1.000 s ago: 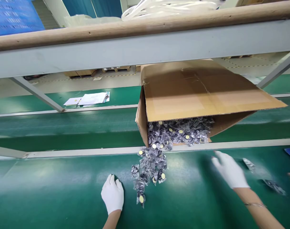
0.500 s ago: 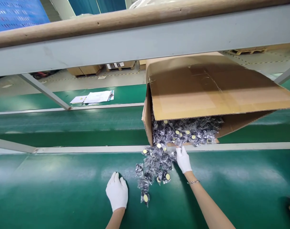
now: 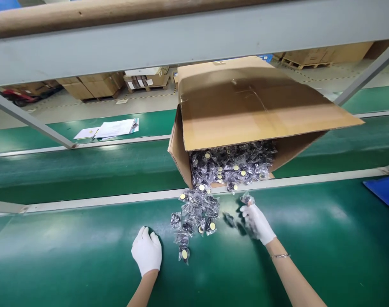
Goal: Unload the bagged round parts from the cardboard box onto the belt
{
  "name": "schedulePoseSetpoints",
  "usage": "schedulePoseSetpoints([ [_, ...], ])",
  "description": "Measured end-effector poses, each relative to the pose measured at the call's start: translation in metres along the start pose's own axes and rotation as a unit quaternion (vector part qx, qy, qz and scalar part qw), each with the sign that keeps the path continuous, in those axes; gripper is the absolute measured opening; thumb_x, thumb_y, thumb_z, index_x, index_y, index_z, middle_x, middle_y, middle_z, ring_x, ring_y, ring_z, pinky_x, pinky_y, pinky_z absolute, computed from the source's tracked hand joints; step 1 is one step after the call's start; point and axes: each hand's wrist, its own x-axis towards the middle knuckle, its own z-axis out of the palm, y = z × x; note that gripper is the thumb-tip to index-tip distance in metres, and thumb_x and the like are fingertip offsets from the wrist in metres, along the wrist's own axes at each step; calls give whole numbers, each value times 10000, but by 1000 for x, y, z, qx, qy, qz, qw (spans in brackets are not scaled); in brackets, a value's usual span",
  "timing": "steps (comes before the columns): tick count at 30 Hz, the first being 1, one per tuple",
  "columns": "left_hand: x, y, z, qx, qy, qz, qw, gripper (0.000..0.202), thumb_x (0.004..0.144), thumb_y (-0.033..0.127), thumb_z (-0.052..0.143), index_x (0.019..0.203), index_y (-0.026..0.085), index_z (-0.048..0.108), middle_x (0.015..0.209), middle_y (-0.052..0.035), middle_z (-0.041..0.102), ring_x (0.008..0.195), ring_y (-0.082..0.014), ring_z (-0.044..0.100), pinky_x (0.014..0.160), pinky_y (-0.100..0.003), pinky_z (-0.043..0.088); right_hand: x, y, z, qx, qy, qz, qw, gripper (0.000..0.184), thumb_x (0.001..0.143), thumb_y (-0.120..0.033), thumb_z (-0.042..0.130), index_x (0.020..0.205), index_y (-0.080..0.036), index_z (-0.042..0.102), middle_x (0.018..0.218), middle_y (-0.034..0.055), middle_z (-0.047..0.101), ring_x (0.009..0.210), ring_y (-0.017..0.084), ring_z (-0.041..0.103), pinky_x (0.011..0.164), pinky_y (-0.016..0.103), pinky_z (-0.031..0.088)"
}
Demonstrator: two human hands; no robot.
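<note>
My right hand (image 3: pixel 258 224), in a white glove, is closed on a small bagged black part (image 3: pixel 247 198) that sticks out past the fingertips. Below its palm more dark bagged pieces show, blurred. Another blurred bagged piece (image 3: pixel 229 219) is just left of the fingers. My left hand (image 3: pixel 147 252), also gloved, rests on the green surface with curled fingers; whatever it may hold is hidden. Between the hands lies a heap of clear-bagged black parts (image 3: pixel 197 209), some with pale yellow discs. Behind it, a cardboard box (image 3: pixel 226 123) on its side holds many more of these bags.
A pale metal rail (image 3: pixel 117 199) runs across behind the heap. Papers (image 3: pixel 114 128) lie on the far green surface. A grey beam (image 3: pixel 143 44) crosses above, with slanted posts on both sides. A blue object (image 3: pixel 384 192) is at the right edge.
My right hand has drawn back from the box's mouth toward the right, carrying bagged parts away from the heap. My left hand stays beside the heap. The camera view has shifted.
</note>
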Motion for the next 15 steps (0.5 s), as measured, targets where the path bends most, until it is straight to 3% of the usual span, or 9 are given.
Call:
schedulePoseSetpoints([
  [4,-2,-2,0,-13,5,4,1000,405,982,297,404,1127,50,691,1206,-215,721,1077,-324,688,950,-450,548,-24,-6,-33,-84,117,-80,986,458,772,-615,642,999,-217,622,1051,131,707,943,290,657,808,455,574],
  [6,-5,-3,0,-20,5,19,1000,402,984,297,400,1118,55,691,1195,-209,724,1067,-316,692,949,-443,549,-49,3,-32,-211,123,-193,950,312,794,-481,674,965,-221,641,1199,151,683,1141,324,613,997,509,515],
  [7,-6,-4,-1,-20,4,25,999,399,985,295,397,1114,59,692,1192,-205,726,1061,-312,694,947,-440,549,-62,11,-26,-300,94,-269,911,219,815,-408,673,928,-223,647,1272,155,664,1210,332,586,1043,517,484],
  [9,-8,-4,-2,-15,3,32,999,395,986,290,393,1105,66,696,1188,-199,729,1051,-309,696,942,-438,550,-83,32,-14,-474,5,-407,781,81,866,-293,628,892,-221,656,1360,150,639,1234,330,589,1013,499,496],
  [10,-9,-4,-3,-12,3,32,999,394,986,288,392,1100,67,698,1185,-198,730,1046,-310,697,939,-439,551,-88,41,-11,-541,-30,-449,710,69,885,-257,603,895,-219,659,1355,144,649,1184,317,623,947,468,522],
  [11,-9,-4,-4,-10,4,34,999,393,986,287,392,1096,67,699,1184,-199,730,1043,-311,697,937,-441,552,-89,47,-14,-585,-47,-467,661,75,894,-236,591,900,-216,663,1318,137,672,1100,296,660,869,427,538],
  [13,-9,-3,-4,-7,4,37,999,390,985,286,396,1094,70,701,1183,-199,731,1037,-311,696,933,-443,553,-79,46,-42,-642,-35,-454,616,115,921,-248,562,896,-209,668,1171,119,725,891,240,692,746,360,528],
  [15,-8,-2,-4,-6,4,35,999,384,982,283,403,1096,72,703,1185,-200,730,1037,-312,694,931,-445,555,-60,28,-100,-669,19,-410,620,209,958,-302,508,858,-204,663,1039,113,734,761,208,672,705,339,514],
])
